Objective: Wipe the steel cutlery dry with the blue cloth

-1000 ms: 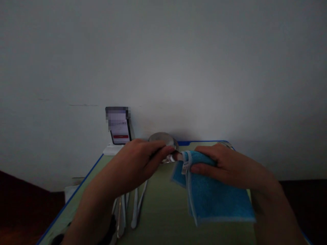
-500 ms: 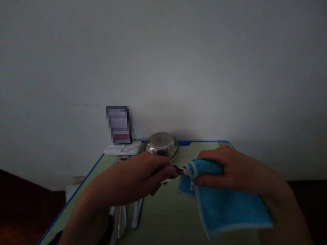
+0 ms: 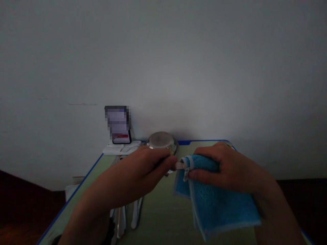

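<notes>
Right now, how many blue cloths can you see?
1: the blue cloth gripped in the right hand, draping down above the table. Another could be hidden from this view.

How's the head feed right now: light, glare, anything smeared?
Head view: dim overall, darkest in the lower corners, with a soft shadow on the wall above the metal bowl; head view: small glints on that bowl; head view: the phone mostly blocked by pixelation; head view: the blue cloth looks slightly soft.
</notes>
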The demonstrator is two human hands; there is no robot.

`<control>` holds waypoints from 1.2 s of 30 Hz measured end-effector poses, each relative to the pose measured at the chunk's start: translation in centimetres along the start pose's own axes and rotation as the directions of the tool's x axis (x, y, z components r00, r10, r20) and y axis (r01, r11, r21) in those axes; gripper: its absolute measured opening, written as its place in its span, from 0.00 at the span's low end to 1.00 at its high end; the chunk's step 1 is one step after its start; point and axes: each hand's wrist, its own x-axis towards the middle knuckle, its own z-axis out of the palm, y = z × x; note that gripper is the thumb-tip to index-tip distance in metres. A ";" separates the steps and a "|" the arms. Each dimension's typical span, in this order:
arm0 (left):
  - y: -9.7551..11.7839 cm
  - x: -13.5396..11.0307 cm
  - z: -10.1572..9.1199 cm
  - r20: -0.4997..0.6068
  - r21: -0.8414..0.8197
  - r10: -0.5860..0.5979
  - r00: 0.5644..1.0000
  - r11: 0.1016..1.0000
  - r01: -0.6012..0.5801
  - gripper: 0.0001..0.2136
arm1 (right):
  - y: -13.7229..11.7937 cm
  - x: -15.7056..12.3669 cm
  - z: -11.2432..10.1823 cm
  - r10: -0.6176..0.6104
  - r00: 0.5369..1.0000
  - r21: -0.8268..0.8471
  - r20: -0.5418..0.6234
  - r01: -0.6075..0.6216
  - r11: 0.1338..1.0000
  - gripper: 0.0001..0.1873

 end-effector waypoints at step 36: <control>-0.1 0.2 0.2 -0.183 -0.031 -0.086 0.979 0.996 0.081 0.17 | 1.1 0.8 0.7 -0.141 0.875 -0.110 -0.464 0.100 0.989 0.08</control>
